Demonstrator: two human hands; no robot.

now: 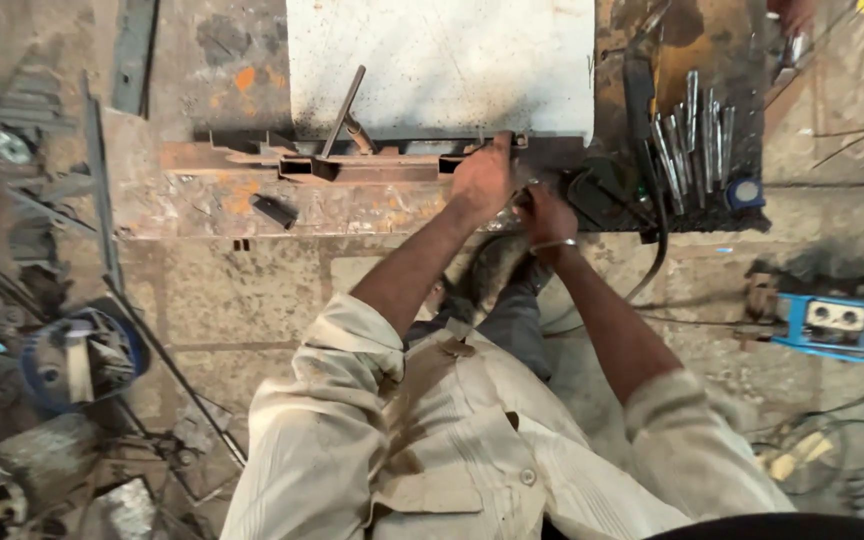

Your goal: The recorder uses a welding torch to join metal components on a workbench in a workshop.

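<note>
Fingers of the left hand clamp the stiff, heavy rusty steel channel near its three-o'clock end; right hand clenched, contents unclear.

Both hands at rusty steel frame

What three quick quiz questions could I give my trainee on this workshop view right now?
1. True or false: the left hand rests on the rusty steel frame.
2. Which lies right of the right hand: A) a row of metal bits, B) a bucket?
3. What colour is the tool on the floor at right?

Key: 1 true; 2 A; 3 blue.
</note>
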